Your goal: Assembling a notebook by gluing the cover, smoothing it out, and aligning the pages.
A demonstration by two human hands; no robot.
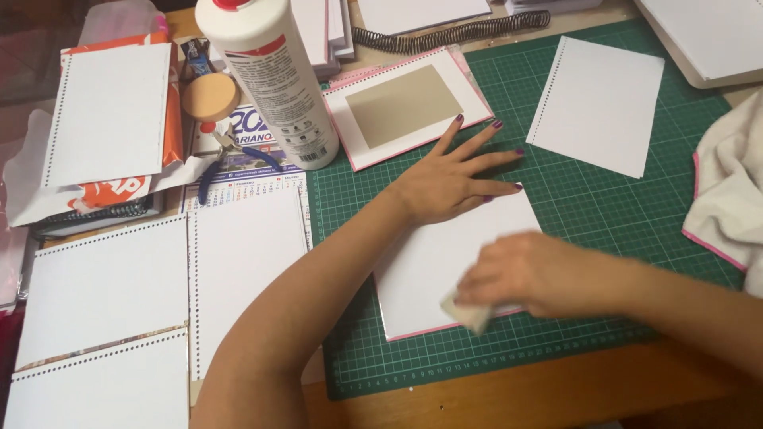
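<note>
Hands (509, 230) on flat white card (421, 270)

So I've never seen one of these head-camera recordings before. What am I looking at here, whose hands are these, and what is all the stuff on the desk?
There is one picture, taken by a camera worn on a person's head and looking down at their own two bare hands; no machine is involved. The left hand lies flat, fingers spread, pressing the upper edge of a white rectangular board with a pink rim on a green gridded cutting mat. The right hand, blurred by motion, holds a small pale wad, perhaps cloth or sponge, against the board's lower edge. Around them lie a tall white plastic glue bottle, a second pink-edged board with a grey-brown centre panel, punched white sheets, blue-handled pliers, a black spiral binding coil and a white towel.
</note>
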